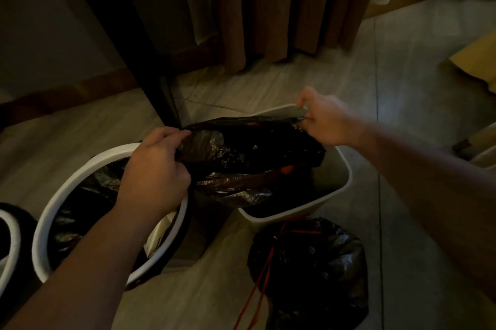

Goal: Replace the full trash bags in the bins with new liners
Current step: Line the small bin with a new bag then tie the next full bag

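A black plastic liner (pixel 249 152) with a red drawstring is stretched over the white rectangular bin (pixel 341 184) in the middle of the floor. My left hand (pixel 155 168) grips its left edge. My right hand (pixel 324 117) pinches its far right corner at the bin's back rim. A full black trash bag (pixel 308 270), tied with red strings, lies on the floor in front of that bin. To the left stands a round white bin (pixel 61 201) with a black liner inside.
Part of another white-rimmed bin (pixel 10 238) shows at the left edge. A dark furniture leg (pixel 166 104) rises behind the bins. Brown curtains (pixel 268 7) hang at the back. Cardboard (pixel 475 61) lies at the right on the tiled floor.
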